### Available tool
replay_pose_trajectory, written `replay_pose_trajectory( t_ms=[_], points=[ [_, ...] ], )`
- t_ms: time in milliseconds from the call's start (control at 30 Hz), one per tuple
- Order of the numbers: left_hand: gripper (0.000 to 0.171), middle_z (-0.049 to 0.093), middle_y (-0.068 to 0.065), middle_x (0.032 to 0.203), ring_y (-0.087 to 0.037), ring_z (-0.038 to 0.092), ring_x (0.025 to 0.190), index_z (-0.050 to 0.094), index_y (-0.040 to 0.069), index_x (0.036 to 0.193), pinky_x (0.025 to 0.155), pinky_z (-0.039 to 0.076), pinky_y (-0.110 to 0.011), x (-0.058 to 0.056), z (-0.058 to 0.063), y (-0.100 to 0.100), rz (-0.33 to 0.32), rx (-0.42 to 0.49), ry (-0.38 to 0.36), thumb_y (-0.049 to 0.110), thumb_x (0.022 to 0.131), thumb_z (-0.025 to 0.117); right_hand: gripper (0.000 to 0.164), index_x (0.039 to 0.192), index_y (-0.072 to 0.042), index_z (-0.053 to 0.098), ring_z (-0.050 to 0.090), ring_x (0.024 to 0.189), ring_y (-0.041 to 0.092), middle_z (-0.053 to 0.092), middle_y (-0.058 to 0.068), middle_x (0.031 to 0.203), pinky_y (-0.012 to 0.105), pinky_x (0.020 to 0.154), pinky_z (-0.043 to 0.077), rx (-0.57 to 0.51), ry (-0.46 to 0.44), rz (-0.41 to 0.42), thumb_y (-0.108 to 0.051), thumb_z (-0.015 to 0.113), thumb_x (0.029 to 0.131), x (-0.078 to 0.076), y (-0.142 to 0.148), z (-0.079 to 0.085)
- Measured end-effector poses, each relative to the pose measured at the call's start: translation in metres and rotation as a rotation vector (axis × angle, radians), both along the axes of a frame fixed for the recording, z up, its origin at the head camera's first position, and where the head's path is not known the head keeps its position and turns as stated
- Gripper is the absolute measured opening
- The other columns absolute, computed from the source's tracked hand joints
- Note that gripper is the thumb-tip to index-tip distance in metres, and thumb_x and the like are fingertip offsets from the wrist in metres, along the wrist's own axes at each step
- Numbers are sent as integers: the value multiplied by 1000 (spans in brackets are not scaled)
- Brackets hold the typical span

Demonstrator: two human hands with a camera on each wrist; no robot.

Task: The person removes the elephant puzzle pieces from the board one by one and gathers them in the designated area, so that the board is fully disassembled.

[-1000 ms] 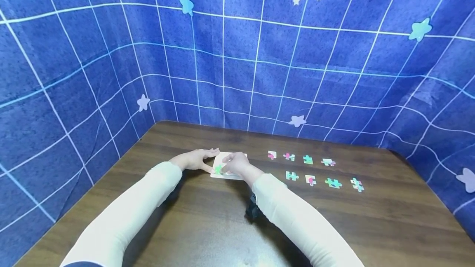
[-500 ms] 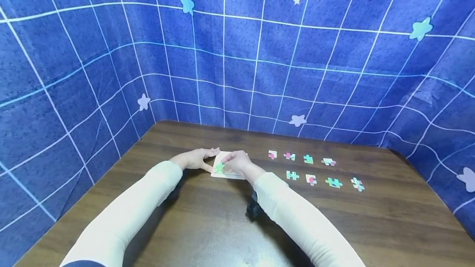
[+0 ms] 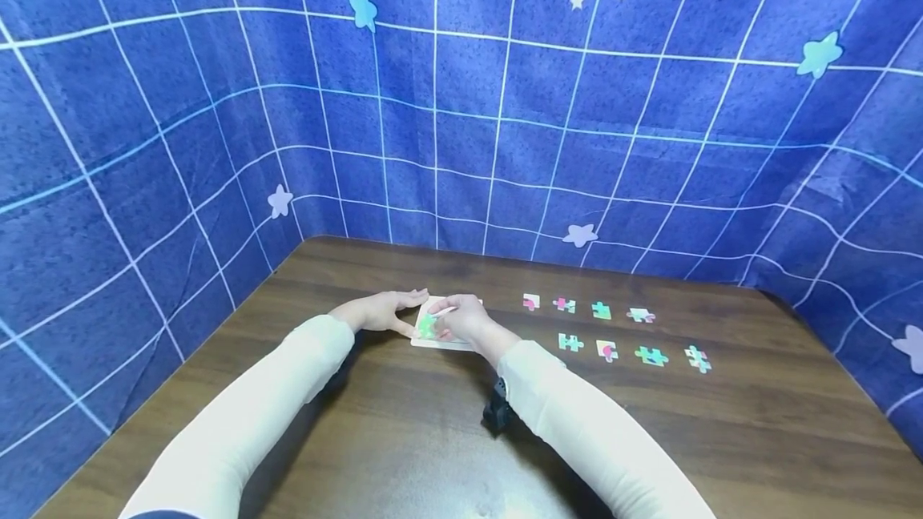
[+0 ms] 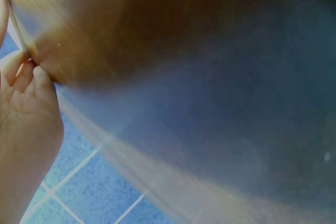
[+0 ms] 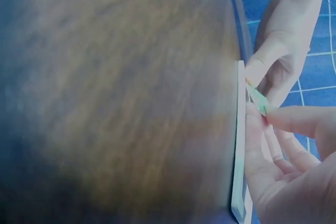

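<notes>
A small white puzzle tray point(image 3: 441, 344) lies on the brown table, with a thin raised rim seen edge-on in the right wrist view. My left hand point(image 3: 376, 311) holds its left side, thumb at the near corner and fingers at the far one. The right hand point(image 3: 465, 319) reaches over the tray. Between its thumb and forefinger it pinches a green jigsaw piece point(image 5: 259, 100), which tilts at the tray's left end, close to the left thumb. Much of the tray's inside is hidden behind the right hand.
Several loose jigsaw pieces lie right of the tray in two rows, a pink and white piece point(image 3: 531, 302) at one end and a multicoloured piece point(image 3: 698, 358) at the other. A black wrist device point(image 3: 496, 408) hangs under the right sleeve. A blue curtain point(image 3: 461, 126) borders the table.
The right hand has shifted slightly to the right over the tray, and the green piece shows a little differently beside its fingertips. My left hand and the loose pieces have stayed put.
</notes>
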State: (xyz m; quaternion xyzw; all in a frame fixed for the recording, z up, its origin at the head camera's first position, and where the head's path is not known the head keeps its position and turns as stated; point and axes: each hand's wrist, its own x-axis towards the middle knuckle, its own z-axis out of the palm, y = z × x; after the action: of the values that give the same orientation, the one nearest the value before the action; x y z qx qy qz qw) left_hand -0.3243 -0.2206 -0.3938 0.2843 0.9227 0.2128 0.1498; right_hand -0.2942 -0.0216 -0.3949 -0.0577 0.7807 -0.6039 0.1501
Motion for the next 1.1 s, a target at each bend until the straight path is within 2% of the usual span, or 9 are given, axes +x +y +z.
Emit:
replay_pose_trajectory(
  t_ms=[133, 267, 500, 700, 800, 900, 1000, 1100],
  points=[
    [85, 21, -13, 160, -35, 14, 149, 29, 2, 151, 121, 12, -52, -2, -1, 0, 1, 11, 3, 33, 85, 72, 34, 111, 7, 66, 62, 56, 14, 67, 18, 85, 30, 65, 61, -83, -39, -39, 16, 62, 79, -1, 6, 2],
    [85, 22, -13, 160, -35, 15, 148, 29, 3, 151, 121, 13, -53, -1, -2, 1, 11, 10, 7, 34, 85, 72, 37, 114, 7, 65, 61, 54, 12, 65, 17, 88, 31, 67, 61, -132, -69, -56, 17, 61, 79, -3, 18, 2],
    [83, 20, -12, 161, -35, 13, 149, 28, 5, 152, 121, 12, -53, 2, -4, 1, 37, 20, -25, 34, 87, 71, 40, 120, 8, 61, 64, 58, 14, 64, 15, 79, 33, 72, 61, -134, -71, -58, 15, 61, 80, -2, 47, 5],
    [82, 18, -8, 162, -32, 12, 150, 28, 10, 153, 121, 10, -52, 1, -5, -2, 61, 15, -38, 36, 87, 70, 41, 122, 8, 60, 65, 62, 14, 65, 14, 84, 31, 72, 61, -114, -70, -88, 14, 61, 82, -2, 69, 5],
    [83, 17, -8, 162, -32, 11, 150, 27, 9, 153, 121, 10, -53, 1, -7, -3, 58, 20, -44, 36, 87, 70, 41, 123, 8, 59, 65, 64, 14, 64, 12, 85, 30, 72, 61, -102, -84, -93, 14, 61, 82, -1, 78, 2],
    [84, 17, -9, 162, -33, 11, 150, 26, 9, 153, 121, 9, -53, 0, -9, -4, 53, 35, -50, 37, 87, 70, 39, 121, 8, 61, 66, 65, 15, 67, 17, 89, 30, 72, 61, -89, -85, -102, 14, 62, 82, 0, 86, 1],
    [85, 17, -9, 162, -33, 11, 150, 26, 8, 153, 121, 10, -54, -3, -10, -4, 46, 45, -43, 37, 87, 70, 37, 119, 8, 62, 67, 66, 16, 65, 19, 95, 31, 73, 61, -70, -80, -109, 13, 61, 83, 2, 95, 4],
    [85, 17, -9, 162, -33, 12, 150, 26, 8, 153, 121, 10, -54, -4, -10, -5, 44, 49, -40, 36, 87, 70, 37, 120, 9, 60, 67, 66, 17, 62, 19, 94, 32, 74, 61, -65, -94, -117, 15, 60, 83, 3, 104, 7]
  ],
)
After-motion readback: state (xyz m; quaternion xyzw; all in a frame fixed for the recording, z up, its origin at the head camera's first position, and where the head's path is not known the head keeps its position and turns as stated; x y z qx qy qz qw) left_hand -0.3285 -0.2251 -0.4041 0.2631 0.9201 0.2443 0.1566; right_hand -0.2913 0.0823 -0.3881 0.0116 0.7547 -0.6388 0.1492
